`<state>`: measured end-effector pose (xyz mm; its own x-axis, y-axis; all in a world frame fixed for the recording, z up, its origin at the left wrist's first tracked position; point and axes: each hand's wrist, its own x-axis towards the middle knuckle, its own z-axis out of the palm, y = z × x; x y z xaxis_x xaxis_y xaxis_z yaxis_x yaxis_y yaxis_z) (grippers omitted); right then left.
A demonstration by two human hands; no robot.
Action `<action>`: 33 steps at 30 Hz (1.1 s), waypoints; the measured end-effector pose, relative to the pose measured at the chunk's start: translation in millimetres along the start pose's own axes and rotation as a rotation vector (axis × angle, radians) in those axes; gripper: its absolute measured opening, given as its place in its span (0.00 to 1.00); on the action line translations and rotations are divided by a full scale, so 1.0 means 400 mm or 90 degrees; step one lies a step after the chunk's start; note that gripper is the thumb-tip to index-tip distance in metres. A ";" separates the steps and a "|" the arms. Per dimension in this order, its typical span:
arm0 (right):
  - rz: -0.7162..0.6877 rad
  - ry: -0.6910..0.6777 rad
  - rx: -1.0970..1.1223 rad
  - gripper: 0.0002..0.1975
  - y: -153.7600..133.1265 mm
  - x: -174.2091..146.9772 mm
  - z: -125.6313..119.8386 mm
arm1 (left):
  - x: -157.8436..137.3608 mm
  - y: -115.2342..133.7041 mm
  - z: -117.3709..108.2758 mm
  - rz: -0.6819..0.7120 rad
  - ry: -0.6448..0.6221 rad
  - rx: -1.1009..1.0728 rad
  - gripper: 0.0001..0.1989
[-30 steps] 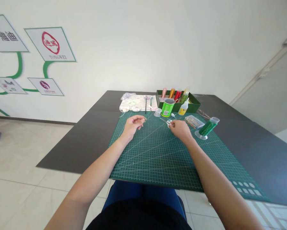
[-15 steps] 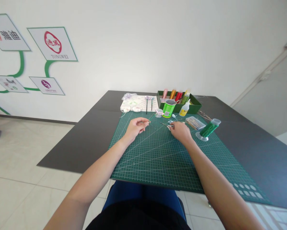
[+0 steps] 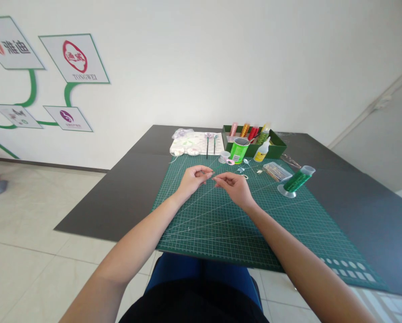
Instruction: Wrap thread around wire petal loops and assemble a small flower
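My left hand (image 3: 194, 180) is closed in a pinch over the green cutting mat. A thin dark green strand (image 3: 213, 172) shows a little at its fingertips; most of it is hidden. Facing it, my right hand (image 3: 233, 186) is also pinched, its fingertips very near the left ones. What it holds, if anything, is too small to make out. Just behind the right hand a pale loop (image 3: 245, 176), perhaps a scissors handle, lies on the mat. Small pale blue pieces (image 3: 241, 170) on thin stems lie beyond it.
At the mat's (image 3: 217, 233) back stand a green can (image 3: 237, 152), a glue bottle (image 3: 261, 151) and a green box (image 3: 278, 147) with thread spools. A green spool (image 3: 298, 180) and a clear case (image 3: 277, 172) sit right. White cloth (image 3: 201, 138) with two stemmed pieces lies back left.
My right hand has let go of the scissors and moved left to meet the left hand's fingertips. My left hand has stayed nearly in place, still pinched.
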<state>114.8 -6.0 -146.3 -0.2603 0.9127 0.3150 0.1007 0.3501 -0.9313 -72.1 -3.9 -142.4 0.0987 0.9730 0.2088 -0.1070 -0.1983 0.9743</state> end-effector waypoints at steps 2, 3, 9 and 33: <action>-0.011 0.007 -0.026 0.14 -0.003 -0.001 -0.002 | -0.002 0.001 0.002 -0.013 -0.004 -0.016 0.16; -0.020 0.010 -0.041 0.14 -0.005 -0.002 -0.004 | -0.002 0.001 0.003 -0.019 -0.006 -0.027 0.16; -0.070 0.017 -0.108 0.12 -0.020 -0.005 -0.009 | 0.004 -0.009 0.007 -0.026 -0.021 -0.083 0.18; -0.124 0.011 -0.143 0.10 -0.014 -0.011 0.003 | -0.006 0.003 0.011 -0.079 -0.014 -0.013 0.19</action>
<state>114.2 -12.4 -142.5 -0.2794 0.8263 0.4890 0.2605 0.5554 -0.7897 -68.1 -6.9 -141.4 0.1338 0.9870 0.0890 -0.1130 -0.0740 0.9908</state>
